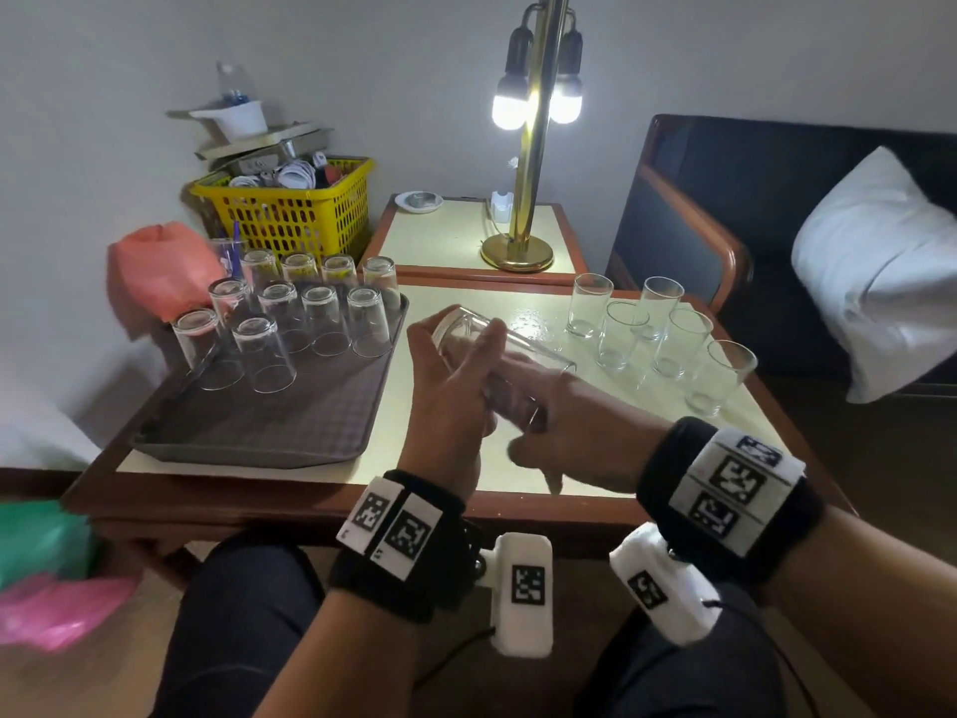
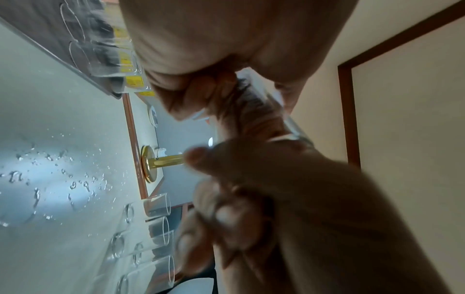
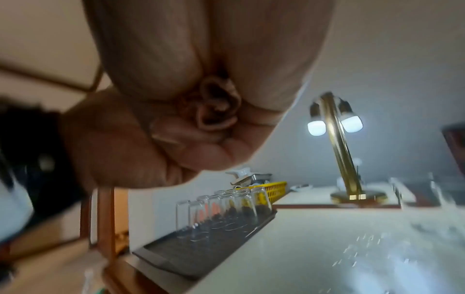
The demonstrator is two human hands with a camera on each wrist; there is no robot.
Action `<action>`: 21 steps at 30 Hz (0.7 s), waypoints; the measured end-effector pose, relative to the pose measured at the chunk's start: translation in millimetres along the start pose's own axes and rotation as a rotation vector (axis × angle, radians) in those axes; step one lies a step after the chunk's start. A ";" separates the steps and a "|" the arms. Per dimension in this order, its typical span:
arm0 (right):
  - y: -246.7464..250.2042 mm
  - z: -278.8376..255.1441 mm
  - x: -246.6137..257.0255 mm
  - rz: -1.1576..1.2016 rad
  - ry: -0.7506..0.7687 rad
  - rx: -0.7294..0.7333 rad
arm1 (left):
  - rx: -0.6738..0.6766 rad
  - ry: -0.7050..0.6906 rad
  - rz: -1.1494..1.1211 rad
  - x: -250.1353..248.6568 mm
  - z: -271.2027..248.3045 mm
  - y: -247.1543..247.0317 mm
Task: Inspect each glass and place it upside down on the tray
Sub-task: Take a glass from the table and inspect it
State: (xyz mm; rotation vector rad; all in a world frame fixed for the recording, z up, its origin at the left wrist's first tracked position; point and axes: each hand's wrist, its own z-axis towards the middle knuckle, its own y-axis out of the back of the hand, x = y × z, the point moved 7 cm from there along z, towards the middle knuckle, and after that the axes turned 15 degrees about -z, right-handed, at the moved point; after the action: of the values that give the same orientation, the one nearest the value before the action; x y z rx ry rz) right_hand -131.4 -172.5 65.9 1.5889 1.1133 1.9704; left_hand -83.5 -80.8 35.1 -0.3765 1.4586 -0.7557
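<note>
A clear glass (image 1: pixel 466 331) is held tilted on its side above the middle of the table, base to the upper left and mouth to the lower right. My left hand (image 1: pixel 453 386) grips its body, fingers curled over the top. My right hand (image 1: pixel 554 422) holds the mouth end with curled fingers. The left wrist view shows the glass (image 2: pixel 274 107) between both hands. A grey-brown tray (image 1: pixel 290 406) at the left carries several upside-down glasses (image 1: pixel 321 323). Several upright glasses (image 1: pixel 678 344) stand at the table's right.
Water drops (image 1: pixel 528 323) lie on the cream tabletop behind the hands. A brass lamp (image 1: pixel 523 199) stands lit on the side table beyond. A yellow basket (image 1: pixel 290 215) and a red bag (image 1: pixel 160 266) sit behind the tray. A dark sofa with a white pillow (image 1: pixel 880 261) is at the right.
</note>
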 end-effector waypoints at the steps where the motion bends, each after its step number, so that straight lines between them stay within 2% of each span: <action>1: 0.6 -1.5 0.6 0.264 -0.046 0.020 | 0.018 -0.025 -0.045 -1.5 -0.2 -2.6; 3: 0.0 -6.3 3.8 0.682 -0.073 0.049 | 0.058 -0.064 -0.079 -3.8 3.1 -5.9; 4: -0.6 -6.7 1.4 0.719 -0.083 0.039 | 0.069 -0.063 -0.053 -3.6 6.0 -5.6; 5: -0.1 -5.7 -2.3 0.609 -0.094 0.011 | 0.063 -0.038 -0.010 -2.7 8.5 -4.4; 6: 2.6 -3.1 -6.1 0.363 -0.101 -0.043 | 0.039 0.008 0.037 -1.6 9.7 -2.9; 8: 4.2 2.4 -5.6 -0.268 -0.046 -0.117 | -0.034 0.099 0.113 2.5 10.1 3.0; 9: -0.4 4.1 -3.1 -0.461 -0.017 -0.106 | -0.057 0.097 0.116 3.2 10.3 6.0; 10: -3.8 4.4 -0.4 -0.520 0.001 -0.099 | -0.058 0.071 0.108 1.2 9.5 6.0; 12: -5.4 4.6 0.2 -0.335 0.016 -0.102 | -0.028 0.002 0.080 -3.7 8.0 3.5; 15: -1.7 2.1 6.2 0.429 -0.036 -0.013 | 0.066 -0.089 -0.061 -13.5 4.0 -7.6; 16: -1.1 0.2 9.2 0.646 -0.033 0.021 | 0.097 -0.114 -0.092 -14.6 5.0 -10.4; 17: -0.3 -1.6 9.6 0.753 -0.037 0.039 | 0.120 -0.121 -0.099 -14.0 5.2 -12.6; 18: 0.9 -1.6 6.8 0.739 -0.056 0.035 | 0.119 -0.113 -0.078 -11.3 7.5 -10.7; 19: 2.5 -0.8 2.2 0.612 -0.079 0.011 | 0.102 -0.086 -0.036 -9.5 8.5 -9.2; 21: 10.1 1.8 -1.0 0.097 -0.088 -0.089 | 0.019 0.001 0.080 -5.1 11.9 -0.9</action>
State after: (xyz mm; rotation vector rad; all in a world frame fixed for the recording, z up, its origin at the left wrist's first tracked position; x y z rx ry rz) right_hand -127.5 -178.8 73.1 1.6939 0.9177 1.9611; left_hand -71.8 -80.7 40.8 -0.3010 1.4575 -0.7051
